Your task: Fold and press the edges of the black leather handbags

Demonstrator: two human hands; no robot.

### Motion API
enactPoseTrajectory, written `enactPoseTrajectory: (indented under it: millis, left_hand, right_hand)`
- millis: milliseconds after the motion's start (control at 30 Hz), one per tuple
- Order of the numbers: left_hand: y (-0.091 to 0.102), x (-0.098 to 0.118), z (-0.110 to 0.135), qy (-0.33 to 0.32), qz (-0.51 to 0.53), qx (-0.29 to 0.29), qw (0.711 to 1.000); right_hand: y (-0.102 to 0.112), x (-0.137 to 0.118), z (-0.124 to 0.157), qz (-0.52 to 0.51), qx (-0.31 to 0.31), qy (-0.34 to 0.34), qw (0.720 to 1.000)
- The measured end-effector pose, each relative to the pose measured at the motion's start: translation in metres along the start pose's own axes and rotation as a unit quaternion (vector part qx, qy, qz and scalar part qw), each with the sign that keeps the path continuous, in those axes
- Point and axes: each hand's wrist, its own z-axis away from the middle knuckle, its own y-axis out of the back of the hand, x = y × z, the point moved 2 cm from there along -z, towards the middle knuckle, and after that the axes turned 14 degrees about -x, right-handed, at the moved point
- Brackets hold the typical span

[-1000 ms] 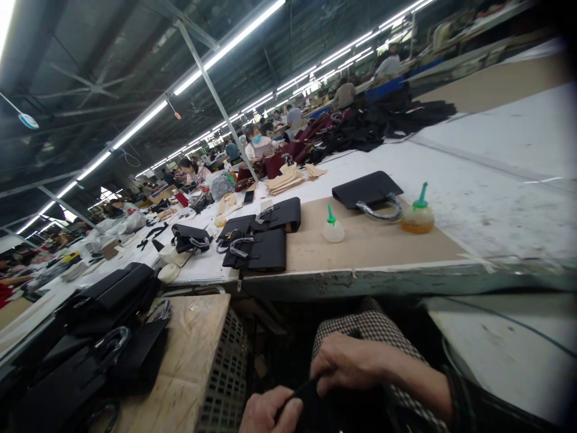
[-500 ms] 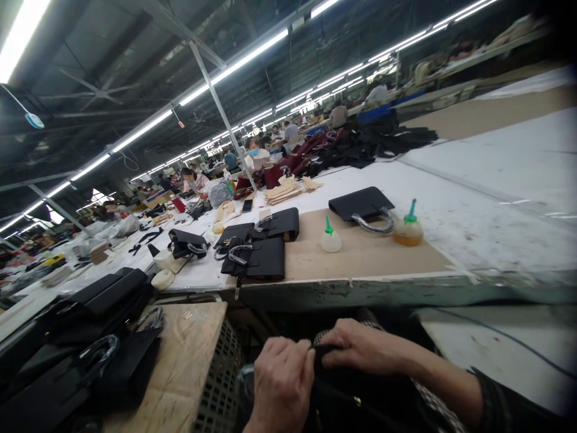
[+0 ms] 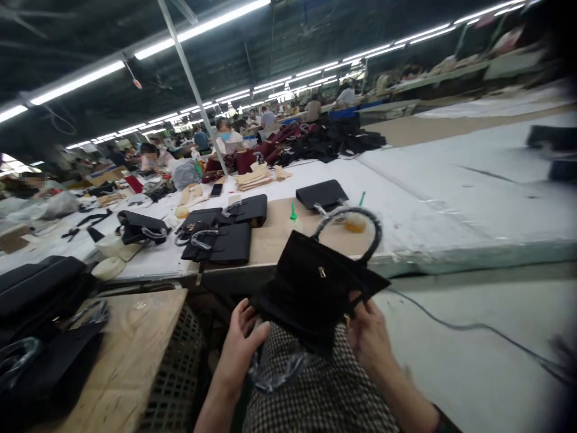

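Observation:
A small black handbag (image 3: 311,288) with a gold clasp and a plastic-wrapped loop handle is lifted above my checked lap. My left hand (image 3: 241,340) grips its lower left corner, fingers curled under the edge. My right hand (image 3: 367,337) holds the bag's lower right side, thumb on the flap. Crinkled clear plastic (image 3: 279,370) hangs under the bag between my hands.
Ahead runs a long white worktable (image 3: 451,198) with a brown board, several black handbags (image 3: 225,240) and two green-capped glue bottles (image 3: 356,219). A wooden bench (image 3: 130,343) at left carries stacked black bags. A cable crosses the grey surface at right. Other workers sit far back.
Both hands have raised the black handbag from my lap up into full view, and the camera has tilted down and panned right.

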Motion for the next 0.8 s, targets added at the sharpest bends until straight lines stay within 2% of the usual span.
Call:
enactPoseTrajectory:
  millis: [33,133,233,400,533,600,700,800]
  left_hand:
    - [-0.001,-0.012,0.000,0.039,0.031,-0.010,0.999]
    - [-0.004,-0.040,0.007,0.137,0.061,-0.021,0.988]
    - [-0.003,-0.052,0.016,0.156,0.103,-0.037,0.982]
    - [-0.002,-0.039,0.022,0.132,0.185,-0.026,0.973]
    - [-0.026,-0.029,0.025,0.139,0.200,-0.051,0.968]
    - [-0.038,-0.030,0.026,0.143,0.202,-0.042,0.968]
    - [-0.041,-0.026,0.029,0.118,0.177,-0.010,0.977]
    - [-0.027,-0.002,0.037,0.083,0.050,-0.003,0.995]
  right_hand:
    - [0.005,0.008,0.008,-0.014,0.024,0.006,1.000]
    - [0.018,0.024,0.023,-0.032,0.043,0.008,0.999]
    - [0.030,0.027,0.031,-0.040,0.036,-0.004,0.999]
    - [0.037,0.019,0.045,-0.034,0.055,0.004,0.998]
    - [0.030,0.013,0.054,0.000,0.031,0.001,1.000]
    - [0.029,0.014,0.056,0.002,0.020,-0.007,1.000]
    - [0.035,0.019,0.057,-0.007,0.032,0.004,0.999]
    - [0.047,0.025,0.063,-0.005,0.064,0.000,0.998]
